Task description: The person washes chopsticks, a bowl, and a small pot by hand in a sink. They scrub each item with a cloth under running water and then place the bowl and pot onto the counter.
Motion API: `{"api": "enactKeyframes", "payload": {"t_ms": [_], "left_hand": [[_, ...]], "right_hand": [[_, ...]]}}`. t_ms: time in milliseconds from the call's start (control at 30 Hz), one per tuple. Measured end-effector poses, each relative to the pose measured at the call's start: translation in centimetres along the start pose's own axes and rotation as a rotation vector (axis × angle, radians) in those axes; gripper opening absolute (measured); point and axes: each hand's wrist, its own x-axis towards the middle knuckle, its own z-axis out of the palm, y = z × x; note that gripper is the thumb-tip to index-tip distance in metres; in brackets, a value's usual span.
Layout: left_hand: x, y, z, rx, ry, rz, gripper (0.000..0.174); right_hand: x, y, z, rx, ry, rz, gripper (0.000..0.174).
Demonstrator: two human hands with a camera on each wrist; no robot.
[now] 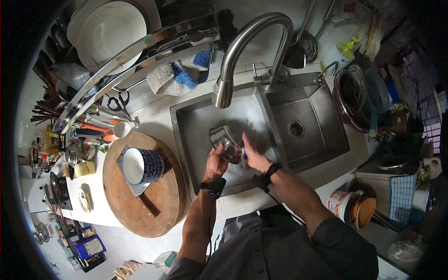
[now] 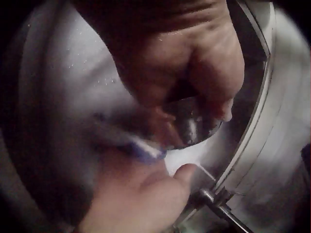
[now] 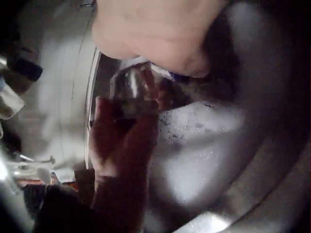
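Note:
Over the left sink basin, my left hand grips a shiny, rounded vessel, its thumb and fingers about the side. Bright reflections run over the vessel in both wrist views. My right hand is at the vessel's right side, thumb raised, holding a small blue-and-white cloth against it. Most of the cloth is hidden by the fingers; its white edge shows under the right hand in the right wrist view. White suds lie below in the basin.
The curved faucet arches over the left basin. At left, a round wooden board bears a cleaver and stacked blue-patterned bowls. A blue-and-white towel hangs behind. Pans and strainers stand right of the second basin.

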Motion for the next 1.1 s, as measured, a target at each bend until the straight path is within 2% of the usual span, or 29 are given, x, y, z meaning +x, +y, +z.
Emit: {"api": "enactKeyframes", "payload": {"t_ms": [33,67,133,167,200,267,300,400,433,467,533,567,600,667,700,800,833,867,900,933,967,1000,1033,1067,1100], "left_hand": [[1.0,-0.5,-1.3,0.030,-0.088,-0.016,0.038],[1.4,-0.8,-1.5,0.029,-0.089,-0.017,0.038],[2.2,-1.4,-1.3,-0.085,0.009,-0.068,0.041],[2.1,-1.3,-0.1,-0.002,0.013,-0.021,0.045],[2.1,-1.2,0.4,-0.002,0.012,-0.024,0.045],[2.3,-0.8,1.2,-0.058,-0.010,-0.030,0.048],[2.2,-0.4,1.3,-0.014,0.014,-0.053,0.050],[2.4,0.0,0.7,0.036,0.001,-0.134,0.052],[3.0,-0.3,-0.2,-0.054,-0.043,-0.175,0.056],[2.9,-0.3,0.0,-0.053,-0.043,-0.176,0.056],[2.0,0.6,1.5,-0.167,-0.146,-0.194,0.061],[0.5,1.4,4.6,-0.114,-0.066,-0.170,0.068],[0.5,1.4,4.5,-0.115,-0.066,-0.165,0.068],[0.7,1.2,4.2,-0.075,-0.159,-0.176,0.068],[0.3,0.9,4.4,0.000,-0.116,-0.141,0.072],[0.4,0.4,3.4,0.127,-0.031,-0.059,0.067],[0.4,0.2,2.8,0.110,-0.082,-0.037,0.062],[0.8,-0.2,1.9,0.107,-0.081,-0.036,0.062],[1.0,-0.6,1.0,0.145,-0.034,-0.061,0.056],[1.1,-0.9,0.1,0.186,0.011,-0.087,0.050],[0.7,-1.0,0.1,0.123,0.031,-0.068,0.033],[0.6,-1.0,0.1,0.123,0.031,-0.068,0.033],[0.4,-1.1,0.0,0.192,-0.004,-0.069,0.027],[0.1,-1.0,0.2,0.262,-0.038,-0.071,0.022],[-0.2,-0.9,0.4,0.241,-0.026,-0.094,0.020]], "right_hand": [[-0.1,0.4,0.8,-0.103,0.062,-0.050,0.095],[0.0,1.5,1.3,-0.104,0.065,-0.051,0.095],[-0.1,3.5,2.3,-0.593,0.402,-0.373,0.086],[-1.2,3.0,3.7,-0.653,0.429,-0.360,0.066],[-1.4,3.3,3.8,-0.653,0.431,-0.360,0.066],[-2.1,3.7,4.1,-0.954,0.259,-0.791,0.052],[-2.3,3.7,4.0,-0.955,0.259,-0.793,0.052],[-4.0,2.4,4.0,-1.753,0.106,-1.322,0.051],[-4.0,2.4,5.4,-1.307,0.188,-1.206,0.044],[-2.9,2.4,5.3,-1.306,0.189,-1.206,0.044],[0.2,2.2,4.5,-1.307,-0.050,-1.476,0.050],[-5.4,-1.5,7.7,-1.631,0.269,-1.267,0.033],[-5.2,-2.1,7.5,-1.631,0.265,-1.271,0.033],[-4.2,-2.7,6.6,-1.542,0.078,-1.102,0.042],[-3.3,-2.4,6.9,-1.409,0.187,-1.156,0.035],[-2.2,-1.9,5.9,-1.449,0.182,-1.230,0.032],[-1.6,-2.1,5.6,-1.452,0.181,-1.231,0.032],[-0.6,-2.4,5.0,-1.340,0.048,-1.136,0.036],[0.0,-2.5,4.7,-1.221,-0.077,-1.034,0.042],[0.3,-2.4,4.3,-1.217,-0.076,-1.031,0.042],[0.3,-2.9,4.2,-1.164,-0.114,-1.029,0.044],[0.3,-3.3,4.2,-1.112,-0.152,-1.026,0.046],[0.4,-3.8,4.2,-0.914,-0.121,-0.662,0.055],[0.4,-4.0,4.2,-0.913,-0.122,-0.660,0.055],[0.4,-4.4,4.1,-0.841,-0.103,-0.566,0.059]]}}
